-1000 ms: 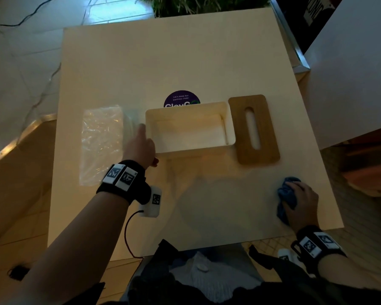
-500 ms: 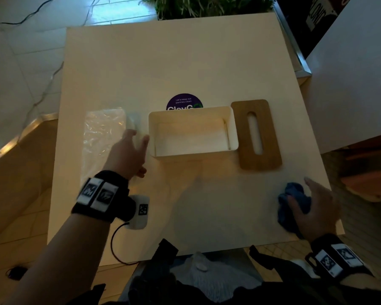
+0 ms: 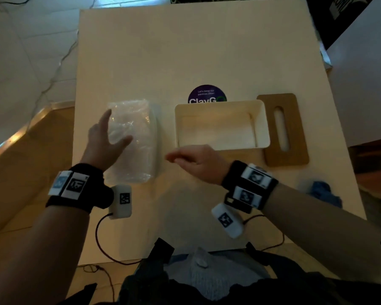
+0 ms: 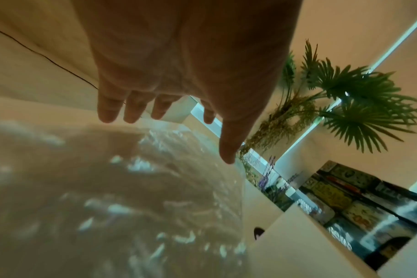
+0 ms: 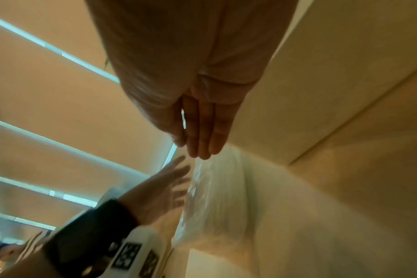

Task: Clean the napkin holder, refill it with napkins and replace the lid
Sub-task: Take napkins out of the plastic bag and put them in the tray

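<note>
The white napkin holder (image 3: 222, 126) stands open and empty on the table, with its wooden slotted lid (image 3: 283, 128) lying flat just to its right. A clear plastic pack of napkins (image 3: 133, 139) lies to the holder's left; it also shows as crinkled plastic in the left wrist view (image 4: 112, 197) and the right wrist view (image 5: 210, 199). My left hand (image 3: 107, 137) hovers over the pack's left side, fingers spread and straight (image 4: 155, 109). My right hand (image 3: 191, 159) reaches toward the pack's right edge with straight fingers (image 5: 200, 135), holding nothing.
A blue cloth (image 3: 323, 192) lies at the table's near right edge. A round purple sticker (image 3: 207, 94) sits behind the holder. A second table (image 3: 365, 73) stands to the right. A plant (image 4: 345, 97) stands beyond the far edge. Cables trail from both wrist cameras.
My right hand let go of the blue cloth and swung left across the table toward the napkin pack. My left hand left the holder's corner and moved left over the pack.
</note>
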A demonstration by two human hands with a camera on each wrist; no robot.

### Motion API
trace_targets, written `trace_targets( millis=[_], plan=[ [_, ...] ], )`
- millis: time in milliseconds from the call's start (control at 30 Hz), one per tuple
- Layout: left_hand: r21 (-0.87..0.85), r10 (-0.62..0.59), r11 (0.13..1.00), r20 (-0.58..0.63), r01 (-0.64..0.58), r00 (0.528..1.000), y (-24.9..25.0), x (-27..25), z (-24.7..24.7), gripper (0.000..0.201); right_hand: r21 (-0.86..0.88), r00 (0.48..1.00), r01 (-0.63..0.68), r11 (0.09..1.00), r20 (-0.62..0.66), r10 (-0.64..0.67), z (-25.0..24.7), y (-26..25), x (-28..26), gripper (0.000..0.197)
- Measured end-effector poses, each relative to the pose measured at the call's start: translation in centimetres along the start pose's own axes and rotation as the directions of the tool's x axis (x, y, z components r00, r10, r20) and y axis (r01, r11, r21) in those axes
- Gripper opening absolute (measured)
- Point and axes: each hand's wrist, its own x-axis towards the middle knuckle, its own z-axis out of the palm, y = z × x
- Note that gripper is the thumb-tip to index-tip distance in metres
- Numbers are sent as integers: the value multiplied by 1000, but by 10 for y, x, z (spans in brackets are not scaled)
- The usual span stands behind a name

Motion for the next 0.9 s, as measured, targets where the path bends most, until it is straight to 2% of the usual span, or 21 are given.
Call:
trace_targets(
  millis=[67, 100, 200, 267, 400, 533, 667, 733, 900],
  plan=[
    [18, -33, 999, 87, 31, 996, 2, 0, 10, 94, -80, 997, -43, 996, 59, 48, 24, -1, 18, 38],
    [34, -52, 998, 109, 49, 993, 1, -1, 15, 96, -121, 997, -63, 991, 46, 69, 32, -1, 24, 40],
    [48, -71, 997, 119, 66, 990, -4, -8, 24, 97, -129, 989, -112, 985, -111, 98, 47, -2, 31, 38],
    [44, -52, 998, 129, 46, 990, -9, -15, 27, 96, -115, 978, -159, 981, -155, 140, 53, -1, 34, 39],
    [34, -13, 999, 160, 8, 987, -16, -27, 27, 98, -131, 969, -240, 962, -87, 230, 67, 6, 35, 44],
    [29, -4, 1000, 199, -2, 980, -18, -36, 26, 100, 86, 940, -304, 949, -136, 314, 72, 7, 32, 43],
    [33, -25, 999, 185, 19, 982, -15, -42, 29, 101, 316, 906, -298, 901, -204, 372, 77, 3, 28, 31],
    [41, -34, 999, 178, 27, 984, -13, -45, 32, 99, 346, 896, -304, 888, -214, 390, 78, 4, 26, 26],
    [57, 45, 997, 162, -55, 986, -15, -49, 39, 99, 327, 877, -332, 885, -237, 417, 76, 3, 29, 9]
  ],
)
